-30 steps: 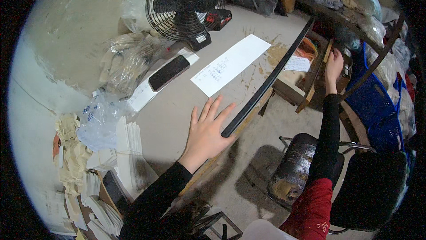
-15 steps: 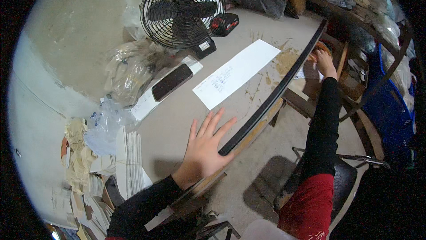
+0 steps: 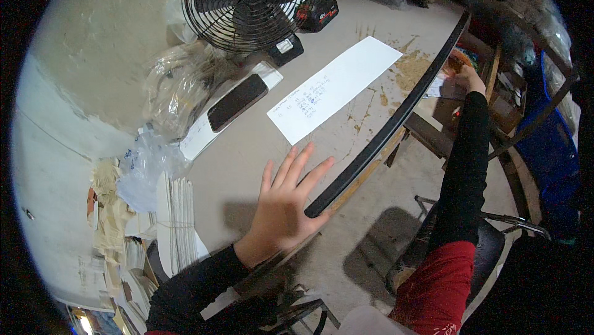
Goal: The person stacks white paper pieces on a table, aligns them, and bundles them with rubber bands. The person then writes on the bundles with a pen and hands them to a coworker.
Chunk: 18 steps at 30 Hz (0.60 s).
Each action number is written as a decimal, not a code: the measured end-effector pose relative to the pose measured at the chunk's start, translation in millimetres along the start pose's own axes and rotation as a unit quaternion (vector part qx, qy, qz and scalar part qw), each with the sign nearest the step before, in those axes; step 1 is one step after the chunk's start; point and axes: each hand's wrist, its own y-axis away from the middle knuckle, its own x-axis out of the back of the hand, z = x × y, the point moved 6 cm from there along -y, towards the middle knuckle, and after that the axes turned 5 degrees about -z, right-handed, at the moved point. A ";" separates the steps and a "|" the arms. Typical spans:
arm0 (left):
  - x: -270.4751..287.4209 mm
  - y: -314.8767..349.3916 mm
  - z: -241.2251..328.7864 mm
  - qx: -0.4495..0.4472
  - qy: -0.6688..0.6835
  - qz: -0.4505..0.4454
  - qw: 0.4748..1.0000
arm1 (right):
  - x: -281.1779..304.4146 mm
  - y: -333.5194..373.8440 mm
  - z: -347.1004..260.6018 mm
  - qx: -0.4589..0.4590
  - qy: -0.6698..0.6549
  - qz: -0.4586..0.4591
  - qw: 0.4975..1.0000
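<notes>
My left hand (image 3: 286, 205) lies spread on the desk (image 3: 235, 168), its thumb over the dark edge strip. Just beyond its fingertips is a long white sheet of paper (image 3: 337, 90) with handwriting on it. Out to the right, my right hand (image 3: 470, 78) reaches into an open drawer (image 3: 493, 75) below the desk's edge. Something orange (image 3: 459, 57) is by its fingers, and papers (image 3: 442, 86) lie beside it. The fingers of that hand are partly hidden, so whether they grip anything cannot be made out.
A black wire-caged fan (image 3: 247, 7) stands at the back, with a black and red battery pack (image 3: 317, 14) beside it. A phone (image 3: 238, 103) rests on a white strip. Clear plastic bags (image 3: 179, 87) and stacked paper (image 3: 179, 223) line the left. A dark chair (image 3: 458, 242) stands below right.
The whole view has shifted slightly, moving the desk's far end up and right. My right hand is still at the drawer; my left hand stays spread on the desk.
</notes>
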 end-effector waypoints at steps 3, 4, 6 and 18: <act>1.5 1.5 -0.5 -0.006 0.013 0.013 1.000 | -6.0 3.5 -22.8 0.036 0.266 -0.058 0.961; 1.6 2.1 -0.6 -0.010 0.022 0.016 1.000 | -16.5 10.0 -22.8 0.024 -0.014 -0.140 0.990; 2.5 3.0 -0.6 -0.016 0.021 0.028 0.999 | -27.0 22.4 -27.7 -0.009 -0.446 -0.156 0.881; -1.7 3.4 -3.6 0.001 0.031 -0.006 0.999 | 30.3 41.3 -53.4 0.133 -0.209 0.027 0.969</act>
